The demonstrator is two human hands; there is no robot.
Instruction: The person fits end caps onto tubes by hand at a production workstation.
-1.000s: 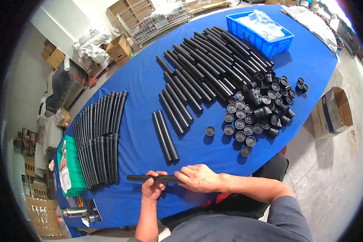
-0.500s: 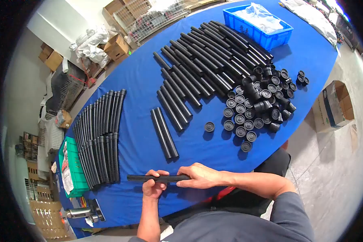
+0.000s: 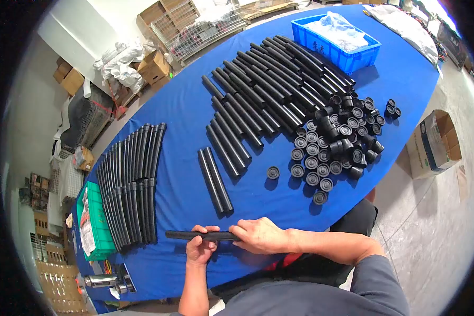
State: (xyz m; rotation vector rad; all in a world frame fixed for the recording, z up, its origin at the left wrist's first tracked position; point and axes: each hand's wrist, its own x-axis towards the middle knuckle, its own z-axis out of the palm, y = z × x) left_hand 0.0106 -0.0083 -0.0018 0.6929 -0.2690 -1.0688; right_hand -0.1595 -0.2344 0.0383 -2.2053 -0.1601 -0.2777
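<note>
A black tube (image 3: 178,234) lies level across both hands above the near edge of the blue cloth. My left hand (image 3: 201,247) is closed around its middle, fingers over the top and thumb against it. Wrapped over the tube's right end is my right hand (image 3: 260,235), which hides that end and anything fitted on it. Just beyond the hands, two loose black tubes (image 3: 215,180) rest side by side. A single round black cap (image 3: 273,173) sits apart, left of a heap of similar caps (image 3: 312,163).
Many black tubes (image 3: 268,87) are piled farther back, below a blue crate (image 3: 336,45) holding clear plastic. Capped tubes (image 3: 134,184) stand in rows at left, beside a green bin (image 3: 104,231). A metal tool (image 3: 110,280) lies at the near left corner. A cardboard box (image 3: 432,145) is on the floor at right.
My right hand has shifted slightly left along the tube, and its fingers have curled more over the end. The left hand keeps its hold; the view has tilted a little.
</note>
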